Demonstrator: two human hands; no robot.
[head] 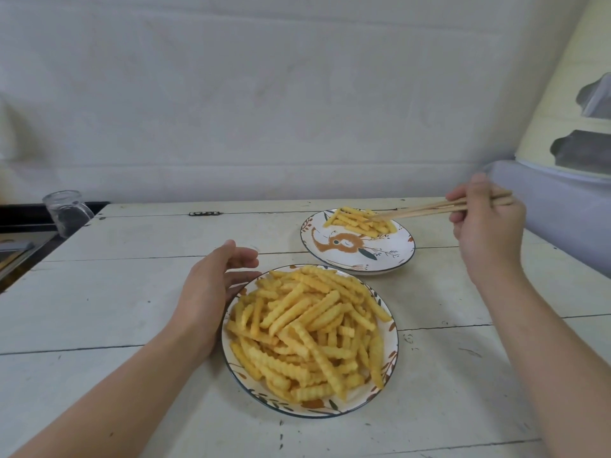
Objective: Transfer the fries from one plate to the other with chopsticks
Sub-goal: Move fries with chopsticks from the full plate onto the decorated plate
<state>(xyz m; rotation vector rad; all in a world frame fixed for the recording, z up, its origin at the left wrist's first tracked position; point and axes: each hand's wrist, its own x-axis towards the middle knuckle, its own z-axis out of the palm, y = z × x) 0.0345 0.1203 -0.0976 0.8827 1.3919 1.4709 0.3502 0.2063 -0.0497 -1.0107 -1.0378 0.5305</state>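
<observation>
Fries (310,328) heap our near plate (391,335); our left hand (211,285) rests spread beside its rim, our right hand (489,223) pinches chopsticks (426,209) over the far plate (396,256).

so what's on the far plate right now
A small pile of fries on the far plate's back half, chopsticks tips among them. An orange animal print shows in front; the fries cover whatever pattern lies beneath.

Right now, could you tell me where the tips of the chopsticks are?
In the head view, the chopsticks, held by the right hand, reach left so their tips rest among the fries on the far plate, at right.
</observation>
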